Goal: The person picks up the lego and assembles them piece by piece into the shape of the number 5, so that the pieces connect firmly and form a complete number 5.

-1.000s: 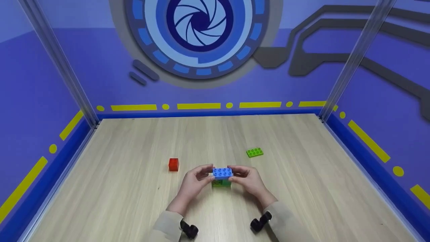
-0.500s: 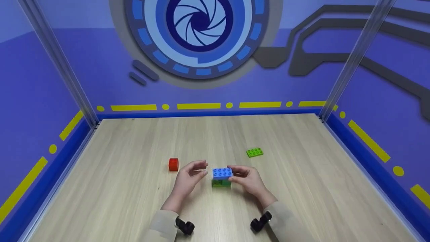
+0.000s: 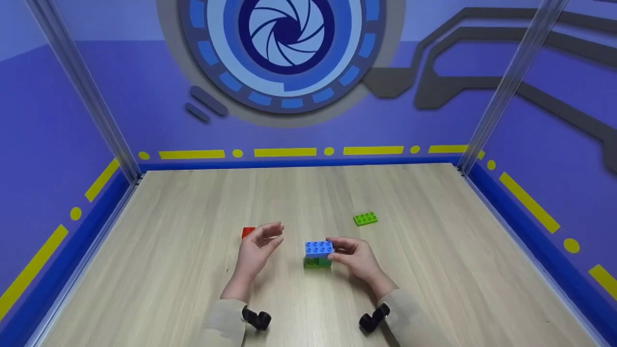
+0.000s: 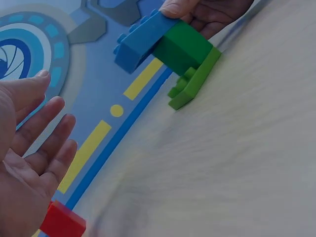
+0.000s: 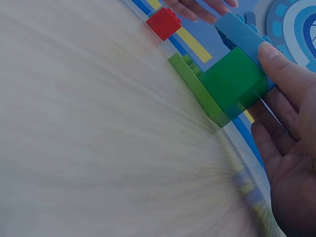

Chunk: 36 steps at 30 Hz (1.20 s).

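Observation:
A small stack of toy building bricks stands on the table in front of me. Its base is a light green plate, with a dark green brick on one half and a blue brick on top, overhanging the plate's bare studs. My right hand pinches the right end of the blue brick between thumb and fingers. My left hand is apart from the stack, fingers loosely extended and holding nothing. It overlaps the red brick in the head view, hiding its lower part; the left wrist view shows that brick beside the palm.
Farther back on the right lies a loose light green plate with studs up. The wooden table is bounded by printed blue walls at the back and sides.
My left hand has let go of the blue brick and moved left, over toward the red brick. The right hand and the stack have stayed in place.

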### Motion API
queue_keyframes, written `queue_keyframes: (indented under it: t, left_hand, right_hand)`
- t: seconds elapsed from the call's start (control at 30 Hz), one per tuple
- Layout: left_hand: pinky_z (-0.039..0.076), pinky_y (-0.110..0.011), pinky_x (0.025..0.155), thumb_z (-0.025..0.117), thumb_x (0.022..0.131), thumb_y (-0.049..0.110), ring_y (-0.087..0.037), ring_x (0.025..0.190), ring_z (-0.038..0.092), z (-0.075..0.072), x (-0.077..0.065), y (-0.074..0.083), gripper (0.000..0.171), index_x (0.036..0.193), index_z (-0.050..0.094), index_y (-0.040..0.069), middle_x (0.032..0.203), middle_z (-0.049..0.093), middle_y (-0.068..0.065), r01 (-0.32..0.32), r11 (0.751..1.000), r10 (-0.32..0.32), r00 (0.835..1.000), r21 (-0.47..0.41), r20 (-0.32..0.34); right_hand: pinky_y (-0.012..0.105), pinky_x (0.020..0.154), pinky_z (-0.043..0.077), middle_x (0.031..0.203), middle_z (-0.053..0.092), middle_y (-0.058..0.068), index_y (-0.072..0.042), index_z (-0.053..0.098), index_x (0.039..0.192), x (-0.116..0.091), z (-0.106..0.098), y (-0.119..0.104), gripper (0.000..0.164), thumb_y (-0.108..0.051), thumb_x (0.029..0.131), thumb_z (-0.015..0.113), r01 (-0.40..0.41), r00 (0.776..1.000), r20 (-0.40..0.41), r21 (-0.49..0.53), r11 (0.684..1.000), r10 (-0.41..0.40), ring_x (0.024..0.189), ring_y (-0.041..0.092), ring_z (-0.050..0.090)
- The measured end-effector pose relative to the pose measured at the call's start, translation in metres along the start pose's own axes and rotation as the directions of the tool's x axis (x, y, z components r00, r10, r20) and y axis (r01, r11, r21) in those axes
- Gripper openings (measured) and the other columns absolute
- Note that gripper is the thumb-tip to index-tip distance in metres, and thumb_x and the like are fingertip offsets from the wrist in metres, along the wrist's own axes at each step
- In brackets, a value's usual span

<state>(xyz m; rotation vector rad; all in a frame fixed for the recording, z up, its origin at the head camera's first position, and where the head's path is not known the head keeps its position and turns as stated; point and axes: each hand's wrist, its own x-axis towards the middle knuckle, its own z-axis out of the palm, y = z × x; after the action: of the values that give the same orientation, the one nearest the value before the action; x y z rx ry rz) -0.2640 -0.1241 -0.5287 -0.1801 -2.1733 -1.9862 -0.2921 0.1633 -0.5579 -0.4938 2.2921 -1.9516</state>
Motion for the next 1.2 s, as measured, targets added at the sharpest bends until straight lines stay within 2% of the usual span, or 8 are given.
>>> queue_keyframes:
  t: [0.1,0.3,0.43,0.57,0.77,0.9,1.1,1.2]
  left_hand:
    - [0.054,-0.020,0.097,0.075,0.095,0.012,-0.022,0.118,0.067,-0.009,0.002,0.003,0.037,0.130,0.068,0.005,0.127,0.072,-0.012,-0.021,1.000,0.021,0.999,-0.010,-0.038]
    - [0.056,-0.017,0.091,0.073,0.094,0.005,-0.006,0.108,0.068,-0.027,0.005,0.006,0.034,0.128,0.068,0.001,0.125,0.071,-0.020,-0.062,0.997,0.055,0.991,-0.054,-0.125]
    - [0.056,-0.015,0.089,0.073,0.094,0.003,-0.004,0.105,0.068,-0.037,0.007,0.006,0.034,0.128,0.068,0.000,0.125,0.071,-0.022,-0.072,0.996,0.061,0.983,-0.061,-0.176]
    - [0.054,-0.014,0.093,0.073,0.094,0.003,-0.002,0.106,0.068,-0.045,0.009,0.006,0.037,0.130,0.067,-0.002,0.127,0.071,-0.022,-0.052,0.997,0.039,0.978,-0.058,-0.204]
    - [0.054,-0.013,0.091,0.071,0.094,0.000,0.000,0.106,0.067,-0.058,0.012,-0.002,0.039,0.133,0.064,-0.002,0.131,0.070,-0.021,0.031,0.996,-0.050,0.968,-0.082,-0.247]
    - [0.054,-0.012,0.092,0.071,0.095,0.002,-0.005,0.112,0.067,-0.065,0.015,-0.007,0.043,0.136,0.061,-0.003,0.135,0.067,-0.020,0.086,0.992,-0.106,0.966,-0.094,-0.235]
    - [0.051,-0.012,0.096,0.071,0.093,-0.002,-0.030,0.132,0.057,-0.074,0.019,-0.013,0.050,0.141,0.057,0.000,0.143,0.060,-0.022,0.156,0.984,-0.166,0.977,-0.079,-0.133]
    - [0.049,-0.020,0.105,0.071,0.092,-0.004,-0.033,0.138,0.053,-0.076,0.021,-0.016,0.054,0.144,0.055,0.001,0.146,0.058,-0.021,0.190,0.981,-0.194,0.977,-0.047,-0.092]
  right_hand:
    - [0.018,0.091,0.056,0.124,0.072,0.024,0.004,0.070,0.125,0.000,0.000,-0.001,0.044,-0.008,0.085,0.083,0.000,1.000,-0.001,-0.001,1.000,0.000,0.101,0.002,0.070]
    - [0.018,0.092,0.056,0.125,0.072,0.022,0.002,0.071,0.125,-0.001,0.000,-0.002,0.044,-0.009,0.085,0.084,-0.019,1.000,-0.013,-0.016,1.000,0.019,0.103,0.004,0.070]
    - [0.017,0.092,0.056,0.125,0.073,0.020,0.002,0.071,0.125,-0.002,0.000,-0.003,0.044,-0.009,0.084,0.084,-0.031,0.999,-0.021,-0.027,0.999,0.030,0.103,0.004,0.070]
    - [0.018,0.091,0.056,0.125,0.072,0.023,0.004,0.070,0.126,-0.002,0.001,-0.003,0.045,-0.008,0.085,0.083,-0.009,1.000,-0.008,-0.012,1.000,0.009,0.103,0.003,0.070]
    - [0.018,0.092,0.056,0.128,0.071,0.021,0.001,0.070,0.127,-0.002,0.000,-0.003,0.045,-0.011,0.086,0.084,-0.016,1.000,0.005,-0.012,1.000,0.016,0.104,0.003,0.069]
    - [0.017,0.093,0.055,0.128,0.071,0.021,0.001,0.071,0.127,-0.002,0.000,-0.002,0.044,-0.011,0.086,0.083,-0.026,1.000,-0.004,-0.019,0.999,0.026,0.105,0.003,0.069]
    - [0.018,0.094,0.055,0.128,0.071,0.022,0.002,0.070,0.127,-0.001,0.000,-0.002,0.044,-0.011,0.086,0.083,-0.024,1.000,-0.001,-0.008,1.000,0.024,0.105,0.003,0.069]
    - [0.018,0.094,0.055,0.128,0.071,0.022,0.001,0.070,0.127,-0.002,0.000,-0.001,0.044,-0.011,0.086,0.083,-0.022,1.000,0.002,-0.011,1.000,0.022,0.105,0.003,0.069]
